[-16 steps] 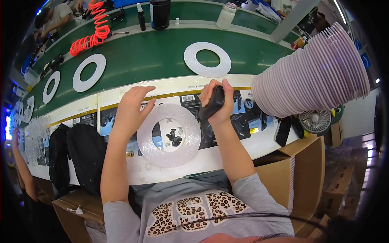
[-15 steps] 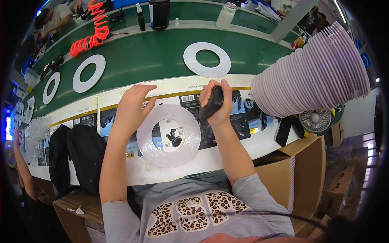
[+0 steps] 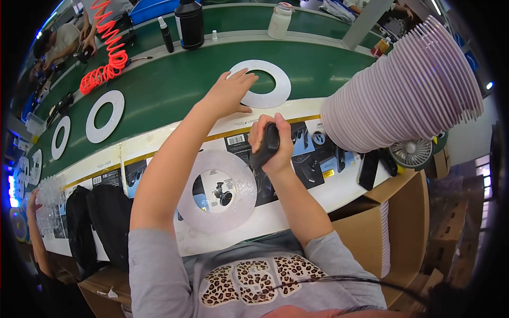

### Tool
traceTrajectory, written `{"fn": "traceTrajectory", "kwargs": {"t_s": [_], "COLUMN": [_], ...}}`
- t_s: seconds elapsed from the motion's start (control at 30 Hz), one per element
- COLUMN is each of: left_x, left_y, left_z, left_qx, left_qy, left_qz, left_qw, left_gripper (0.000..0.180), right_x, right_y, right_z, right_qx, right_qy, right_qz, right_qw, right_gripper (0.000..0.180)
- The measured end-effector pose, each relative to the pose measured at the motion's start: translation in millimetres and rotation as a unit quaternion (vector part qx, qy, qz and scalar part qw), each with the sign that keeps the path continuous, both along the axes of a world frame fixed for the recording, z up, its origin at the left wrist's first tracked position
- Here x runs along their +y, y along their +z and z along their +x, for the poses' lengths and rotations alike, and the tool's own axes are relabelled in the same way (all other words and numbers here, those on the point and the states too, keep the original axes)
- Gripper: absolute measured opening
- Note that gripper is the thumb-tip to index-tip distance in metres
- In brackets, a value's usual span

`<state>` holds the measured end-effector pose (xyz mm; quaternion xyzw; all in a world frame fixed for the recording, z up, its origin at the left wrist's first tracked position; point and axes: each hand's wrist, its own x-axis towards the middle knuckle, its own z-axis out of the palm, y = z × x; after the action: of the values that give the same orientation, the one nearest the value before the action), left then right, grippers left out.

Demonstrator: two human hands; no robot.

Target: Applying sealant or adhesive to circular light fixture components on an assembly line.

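My left hand (image 3: 227,96) reaches over a flat white ring (image 3: 281,87) on the green surface, its fingers spread across the ring's left side. Wrapped in my right hand (image 3: 286,146) is a black, rounded handheld tool (image 3: 266,147); its exact kind does not show. Closer to me, another pale speckled ring (image 3: 245,193) lies flat on the printed sheets covering the white table edge (image 3: 209,241). Through its hole a printed picture is visible. To the right leans a tall stack of pale pinkish rings (image 3: 392,90).
More white rings (image 3: 120,108) lie at left on the green surface, near a red coiled hose (image 3: 108,69). A black bottle (image 3: 189,25) and a white jar (image 3: 280,22) stand behind. Black cloth (image 3: 108,212), a small fan (image 3: 411,153) and a cardboard box (image 3: 405,228) flank me. Other people work nearby.
My left hand has moved forward and right, from above the near ring to the far ring. My right hand still grips the black tool. The view has shifted slightly.
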<state>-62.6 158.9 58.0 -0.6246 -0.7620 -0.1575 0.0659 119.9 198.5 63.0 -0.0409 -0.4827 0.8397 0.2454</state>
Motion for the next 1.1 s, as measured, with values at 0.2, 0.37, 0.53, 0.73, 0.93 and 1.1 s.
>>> {"fn": "traceTrajectory", "kwargs": {"t_s": [0.2, 0.37, 0.53, 0.73, 0.93, 1.1], "left_x": [39, 56, 60, 57, 21, -31], "left_y": [-13, -22, -25, -22, -20, -6], "left_z": [1, 1, 0, 5, -23, -28], "left_qx": [0.007, -0.010, -0.042, -0.027, -0.001, 0.005], "left_qy": [-0.033, -0.042, -0.037, -0.013, 0.068, 0.167], "left_qz": [-0.051, -0.066, -0.064, -0.073, -0.065, -0.037], "left_qw": [0.998, 0.997, 0.996, 0.997, 0.996, 0.985], "left_gripper": [0.087, 0.080, 0.070, 0.055, 0.057, 0.067], "right_x": [-1, 1, -2, -2, 0, -2], "right_y": [1, 1, 3, 3, 1, 10], "right_z": [0, 1, 1, 2, 1, 3], "right_qx": [-0.003, 0.000, -0.001, -0.004, 0.004, 0.006], "right_qy": [0.006, 0.009, 0.018, 0.015, 0.016, 0.000], "right_qz": [0.003, -0.006, -0.018, -0.024, -0.017, -0.016], "right_qw": [1.000, 1.000, 1.000, 1.000, 1.000, 1.000], "right_gripper": [0.052, 0.052, 0.052, 0.052, 0.052, 0.052]}}
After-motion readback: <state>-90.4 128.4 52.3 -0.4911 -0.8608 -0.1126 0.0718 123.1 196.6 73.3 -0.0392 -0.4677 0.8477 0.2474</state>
